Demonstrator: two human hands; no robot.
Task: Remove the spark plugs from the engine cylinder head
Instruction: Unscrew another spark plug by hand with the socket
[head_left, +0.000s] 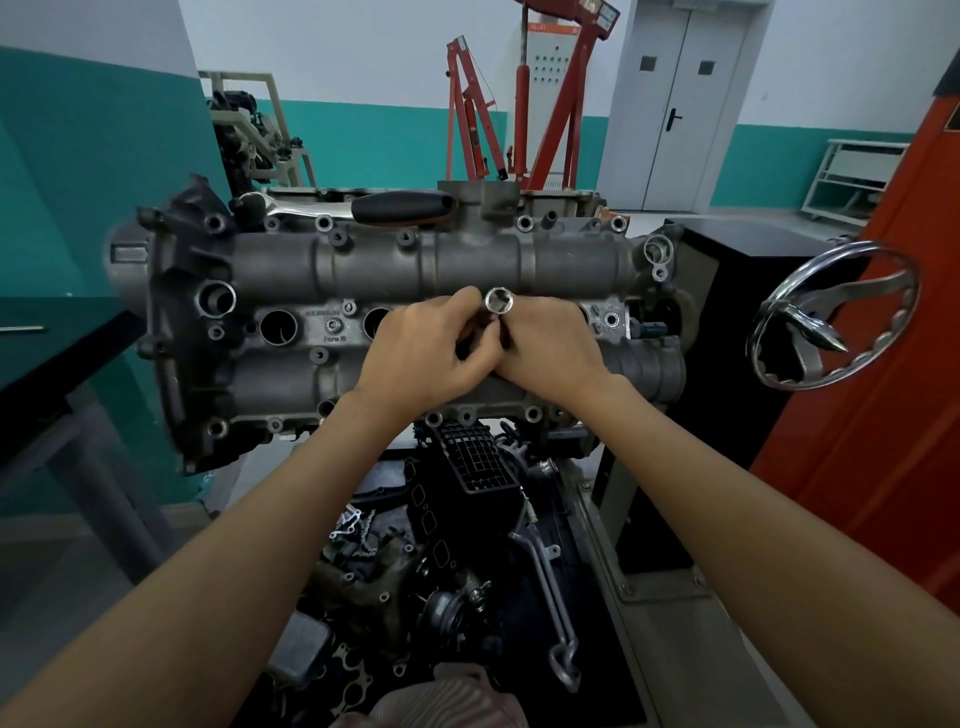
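Observation:
The grey engine cylinder head (374, 260) sits on a stand in front of me, with round spark plug wells (278, 327) along its middle. Both hands meet over the centre of the head. My left hand (426, 353) and my right hand (550, 348) together grip a shiny socket tool (498, 301), whose open hex end points up at me. Its lower part is hidden between the fingers. No spark plug is visible.
A ratchet with a black and orange handle (402, 207) lies on the head's far edge. A chrome handwheel (831, 319) juts out at the right beside an orange panel (893, 364). Loose engine parts (457, 545) fill the tray below. A dark table (52, 353) stands at left.

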